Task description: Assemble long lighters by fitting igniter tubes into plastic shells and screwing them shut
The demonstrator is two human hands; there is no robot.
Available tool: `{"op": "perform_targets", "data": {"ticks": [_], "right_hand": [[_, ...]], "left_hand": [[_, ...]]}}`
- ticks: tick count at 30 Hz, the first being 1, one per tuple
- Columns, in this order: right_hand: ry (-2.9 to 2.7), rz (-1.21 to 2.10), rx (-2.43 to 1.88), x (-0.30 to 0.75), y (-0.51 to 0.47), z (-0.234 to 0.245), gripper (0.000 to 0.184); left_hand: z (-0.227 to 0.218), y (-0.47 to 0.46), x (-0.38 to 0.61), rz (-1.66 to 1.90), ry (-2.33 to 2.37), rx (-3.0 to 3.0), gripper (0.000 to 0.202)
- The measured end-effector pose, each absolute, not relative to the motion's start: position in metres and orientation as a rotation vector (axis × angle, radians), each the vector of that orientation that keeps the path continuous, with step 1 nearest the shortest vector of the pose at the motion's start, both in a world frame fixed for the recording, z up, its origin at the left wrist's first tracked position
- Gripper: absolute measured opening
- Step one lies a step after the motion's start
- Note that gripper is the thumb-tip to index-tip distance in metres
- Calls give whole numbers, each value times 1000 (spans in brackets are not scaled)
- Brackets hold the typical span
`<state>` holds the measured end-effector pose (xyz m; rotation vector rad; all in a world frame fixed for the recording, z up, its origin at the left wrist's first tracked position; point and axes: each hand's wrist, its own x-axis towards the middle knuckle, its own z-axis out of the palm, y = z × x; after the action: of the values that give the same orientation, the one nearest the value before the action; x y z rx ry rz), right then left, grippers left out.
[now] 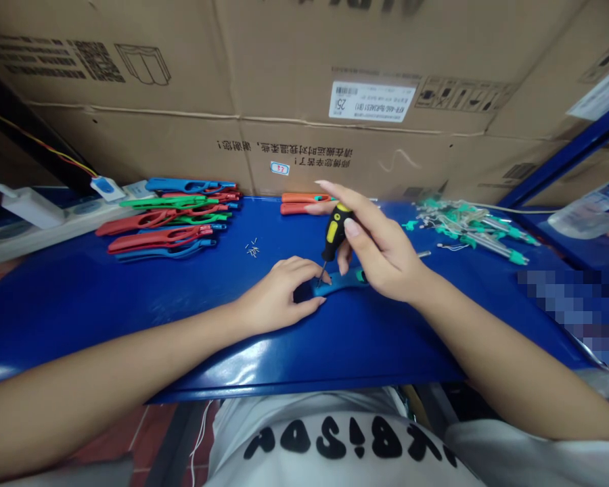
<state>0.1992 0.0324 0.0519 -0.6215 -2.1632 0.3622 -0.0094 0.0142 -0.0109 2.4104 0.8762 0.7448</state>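
Observation:
My right hand (pixel 380 253) is closed round the black and yellow handle of a screwdriver (pixel 336 233). The screwdriver stands nearly upright, with its tip down on the end of a blue lighter handle (pixel 339 282) lying on the table. Thumb and fingers of my left hand (pixel 284 291) pinch that same end and steady it against the tabletop. Part of the lighter handle, towards its other end, is hidden behind my right hand. A small heap of screws (pixel 253 250) lies just beyond my left hand.
Red, green and blue lighter casings (pixel 157 237) are stacked at the left, near a white power strip (pixel 86 220). Orange and red casings (pixel 302 206) lie at the back. Metal tubes with green parts (pixel 480 226) are piled right, before a plastic bottle (pixel 589 210). Cardboard (pixel 284 81) walls the back.

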Motion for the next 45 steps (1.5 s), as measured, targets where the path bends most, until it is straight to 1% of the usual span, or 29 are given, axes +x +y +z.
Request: {"op": "perform_targets", "data": {"ticks": [2,6,7,10,11,13,16,19,21,24,26,29,30,32,34,36,37,39,41,43,45], "right_hand": [[-2155,391,-621,199,32,53,40],[-2120,106,-547,200,30,55,32],[-2135,110,-525,200,30,56,32],[-2200,309,-494,200,28,58,37],[-2197,338,-495,200,28,59,35],[-2168,245,-502,201,27,59,30],[-2134,63,-535,201,28,58,29],[-2131,204,-560,200,29,57,36],[-2092,253,-564,200,30,56,32],[-2040,49,-540,202,32,55,24],[-2058,-38,-527,203,33,55,24],[-2140,125,-542,204,34,55,37],[-2149,191,-548,204,34,56,38],[-2131,212,-553,205,36,56,33],[-2094,99,-551,206,38,56,26],[-2098,32,-555,208,39,57,25],[-2122,64,-558,208,39,58,29],[-2175,228,-555,207,38,58,37],[-2180,356,-553,205,36,58,38],[-2129,293,-575,203,35,56,32],[-2064,126,-576,203,35,55,25]], "left_hand": [[-11,14,-10,743,884,2413,23],[-11,14,-10,752,897,2413,22],[-11,14,-10,751,893,2413,22],[-12,14,-10,743,882,2423,24],[-13,15,-10,748,885,2429,25],[-13,15,-10,768,893,2439,25],[-13,15,-9,771,886,2431,22],[-12,15,-9,747,879,2419,23],[-12,15,-9,746,884,2417,24],[-12,15,-9,760,885,2411,22],[-12,15,-9,760,886,2410,22],[-10,15,-8,742,878,2413,22],[-9,15,-8,739,876,2413,21],[-9,15,-9,739,881,2411,22],[-9,14,-9,740,887,2409,23],[-9,14,-9,736,886,2410,23],[-9,14,-9,734,884,2411,22],[-10,15,-9,732,884,2415,21],[-10,15,-8,738,887,2418,21],[-10,15,-8,746,890,2418,22],[-10,14,-8,749,890,2414,22]]}}
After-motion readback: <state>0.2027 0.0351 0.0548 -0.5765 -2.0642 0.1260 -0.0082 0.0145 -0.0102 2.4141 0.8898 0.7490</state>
